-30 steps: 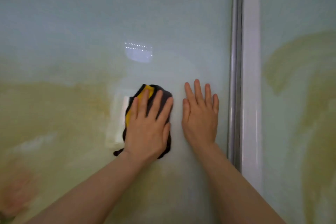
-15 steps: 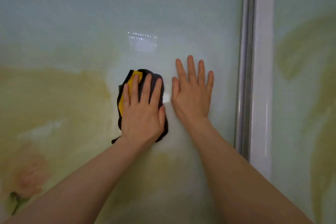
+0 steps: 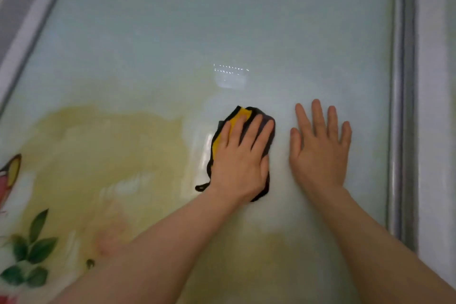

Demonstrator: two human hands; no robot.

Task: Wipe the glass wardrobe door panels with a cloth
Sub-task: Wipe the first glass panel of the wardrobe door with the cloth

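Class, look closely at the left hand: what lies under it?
Under the left hand lies a folded cloth, yellow and grey with black edging, pressed flat against the glass door panel. The hand covers the cloth's middle, so most of it is hidden.

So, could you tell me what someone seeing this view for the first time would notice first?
Most likely the two hands laid flat on the glass door panel at centre: the left hand presses a yellow and dark cloth to the glass, and the right hand rests bare beside it, fingers spread. Next, the printed green leaves at the lower left, and the silver frame strip running down the right.
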